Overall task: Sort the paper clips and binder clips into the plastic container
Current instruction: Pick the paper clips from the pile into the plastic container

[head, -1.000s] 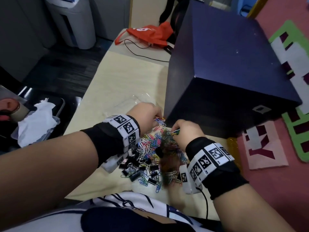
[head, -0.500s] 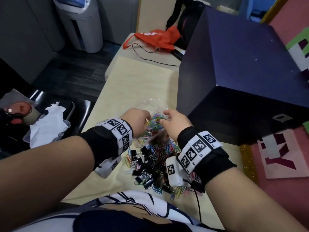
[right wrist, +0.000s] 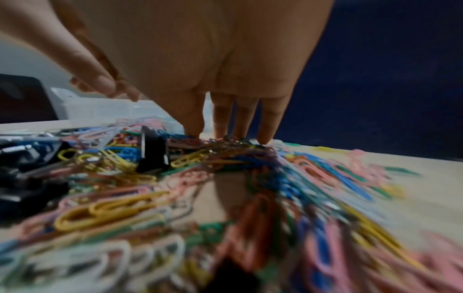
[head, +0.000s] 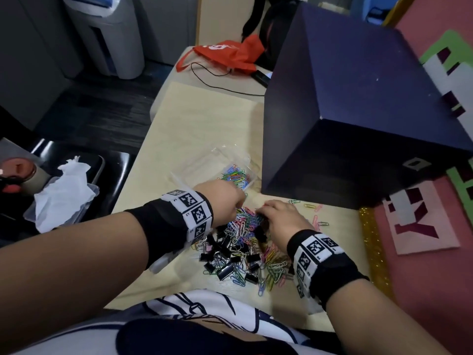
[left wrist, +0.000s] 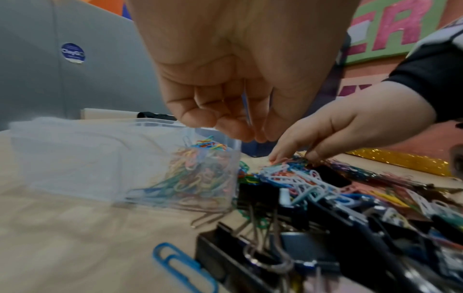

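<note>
A clear plastic container [head: 230, 165] sits on the desk [head: 194, 129] to the left, already holding coloured paper clips [head: 234, 176] at its near end. Just beside it the left hand [head: 221, 198] hangs over the pile, its grip curled round a thin blue clip. To the right, the right hand [head: 284, 219] rests straight, released fingers [right wrist: 268, 123] on the loose paper clips, with black binder clips [head: 227, 265] nearer the person.
</note>
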### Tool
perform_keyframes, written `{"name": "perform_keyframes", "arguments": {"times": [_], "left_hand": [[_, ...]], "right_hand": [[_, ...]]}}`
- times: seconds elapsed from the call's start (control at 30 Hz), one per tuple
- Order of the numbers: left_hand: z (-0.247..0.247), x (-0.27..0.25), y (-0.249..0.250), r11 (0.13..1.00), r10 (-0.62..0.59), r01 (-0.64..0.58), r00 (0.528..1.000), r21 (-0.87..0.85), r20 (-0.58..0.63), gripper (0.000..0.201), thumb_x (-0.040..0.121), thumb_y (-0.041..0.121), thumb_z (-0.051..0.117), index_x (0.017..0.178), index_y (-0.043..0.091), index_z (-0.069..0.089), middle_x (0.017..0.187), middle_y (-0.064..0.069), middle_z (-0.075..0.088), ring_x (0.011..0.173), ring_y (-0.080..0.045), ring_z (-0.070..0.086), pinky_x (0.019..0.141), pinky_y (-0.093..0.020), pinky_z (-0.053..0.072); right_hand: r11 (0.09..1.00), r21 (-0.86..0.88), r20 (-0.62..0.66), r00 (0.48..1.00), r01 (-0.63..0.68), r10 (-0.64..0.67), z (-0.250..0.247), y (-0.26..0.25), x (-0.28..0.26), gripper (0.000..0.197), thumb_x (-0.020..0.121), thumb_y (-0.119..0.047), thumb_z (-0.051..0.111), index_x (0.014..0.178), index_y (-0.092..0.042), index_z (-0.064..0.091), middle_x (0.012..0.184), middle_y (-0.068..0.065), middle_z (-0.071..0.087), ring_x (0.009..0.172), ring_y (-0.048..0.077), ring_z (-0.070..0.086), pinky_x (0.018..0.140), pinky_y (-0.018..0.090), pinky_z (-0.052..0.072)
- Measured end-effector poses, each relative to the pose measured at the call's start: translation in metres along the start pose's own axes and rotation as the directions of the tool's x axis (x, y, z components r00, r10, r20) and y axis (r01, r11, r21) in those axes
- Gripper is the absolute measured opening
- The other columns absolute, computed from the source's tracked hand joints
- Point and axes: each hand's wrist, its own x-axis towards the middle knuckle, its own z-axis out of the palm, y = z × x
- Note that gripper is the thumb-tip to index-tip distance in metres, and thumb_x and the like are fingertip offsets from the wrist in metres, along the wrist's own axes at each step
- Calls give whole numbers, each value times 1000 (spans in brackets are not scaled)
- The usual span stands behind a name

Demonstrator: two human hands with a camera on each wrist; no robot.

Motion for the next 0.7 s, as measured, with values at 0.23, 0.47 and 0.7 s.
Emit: {"name": "perform_keyframes", "arguments": {"times": [0.23,0.47,0.7], "left_hand": [[11,15,26,993,99,-103,992,61,76,31,90,11,48,118,17,59,112,-7,53,101,-29,57,81,-37,50],[25,30,41,966,122,-154,980,209,159,40,88,11,52,127,19,49,112,-10,49,99,-34,53,81,-46,51],[24,39,56,971,37,-84,978,225,203,40,84,7,57,122,14,47,110,-11,47,105,-35,50,82,-43,51]], "right_hand": [[954,224,-161,957,-201,240,-2,39,-16,39,88,-6,41,105,-33,64,123,0,49,122,22,44,104,34,38],[919,173,27,934,-355,356,-4,43,-28,69,82,-62,55,142,-42,28,153,-3,20,136,30,23,106,43,32],[979,150,-83,985,-137,150,10,32,-25,44,89,-32,59,131,-30,47,139,0,36,124,26,32,101,34,34]]}}
